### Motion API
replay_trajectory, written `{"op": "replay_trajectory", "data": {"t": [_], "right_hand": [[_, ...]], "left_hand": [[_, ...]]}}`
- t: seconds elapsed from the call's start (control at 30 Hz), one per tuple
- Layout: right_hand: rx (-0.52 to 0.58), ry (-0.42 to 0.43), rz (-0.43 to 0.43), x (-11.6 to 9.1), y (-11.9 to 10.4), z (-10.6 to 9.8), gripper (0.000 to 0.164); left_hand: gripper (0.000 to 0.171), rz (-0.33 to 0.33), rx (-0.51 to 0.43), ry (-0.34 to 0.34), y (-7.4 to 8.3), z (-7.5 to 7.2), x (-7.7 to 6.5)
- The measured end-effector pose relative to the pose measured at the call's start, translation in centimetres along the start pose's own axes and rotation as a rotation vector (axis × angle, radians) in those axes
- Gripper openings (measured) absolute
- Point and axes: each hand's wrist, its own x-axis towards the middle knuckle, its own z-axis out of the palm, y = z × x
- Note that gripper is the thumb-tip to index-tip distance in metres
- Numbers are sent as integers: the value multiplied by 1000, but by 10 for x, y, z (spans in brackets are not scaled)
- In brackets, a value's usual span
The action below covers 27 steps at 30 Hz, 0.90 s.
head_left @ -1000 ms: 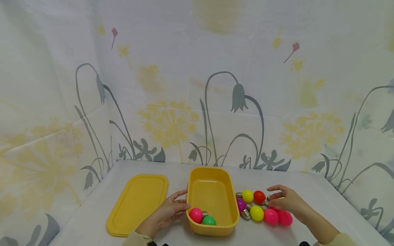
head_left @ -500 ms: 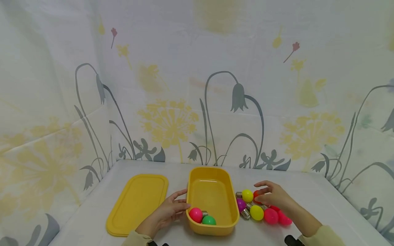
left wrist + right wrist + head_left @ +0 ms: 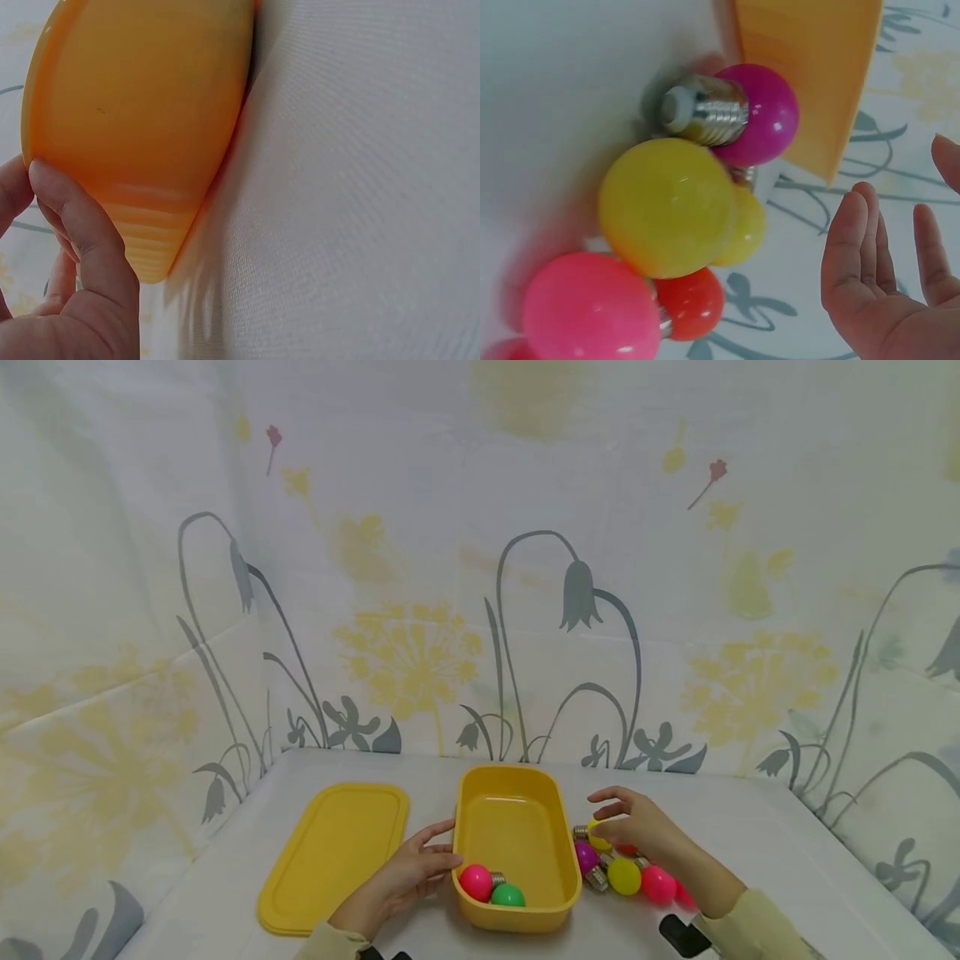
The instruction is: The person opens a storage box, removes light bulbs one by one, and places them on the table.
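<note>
On the table stands a yellow plastic box (image 3: 517, 920), with a pink light bulb (image 3: 476, 882) and a green light bulb (image 3: 507, 896) at its near left end. My left hand (image 3: 411, 872) holds the box by its left rim; fingertips meet the rim in the left wrist view. My right hand (image 3: 641, 828), fingers spread and nothing in them, hovers over a heap of bulbs right of the box. Its fingers overlap the far yellow bulb (image 3: 597, 833). A purple bulb (image 3: 763, 116), a nearer yellow bulb (image 3: 664, 206), a red bulb (image 3: 694, 304) and a pink bulb (image 3: 592, 307) lie together.
Left of the box a yellow lid (image 3: 337, 860) lies flat on the white table (image 3: 427, 785). A flower-printed cloth (image 3: 420, 568) hangs behind and at both sides. The purple bulb lies close to the box's right wall.
My right hand has moved left across the bulbs, from the red one toward the far yellow one. My left hand has stayed at the box's rim.
</note>
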Motion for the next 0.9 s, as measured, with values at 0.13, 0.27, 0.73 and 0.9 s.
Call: {"op": "replay_trajectory", "data": {"t": [0.13,0.27,0.73,0.9], "right_hand": [[-4,-6,-23,6,-11,5,48],[-4,-14,-50,13,-23,12,46],[1,-96,-154,36,-55,42,38],[14,-141,-209,51,-59,51,36]], "left_hand": [[66,-2,1,-4,1,0,-1],[66,1,0,-9,1,0,-1],[67,0,-25,-22,-2,-5,2],[65,-3,-22,-21,0,-4,1]]}}
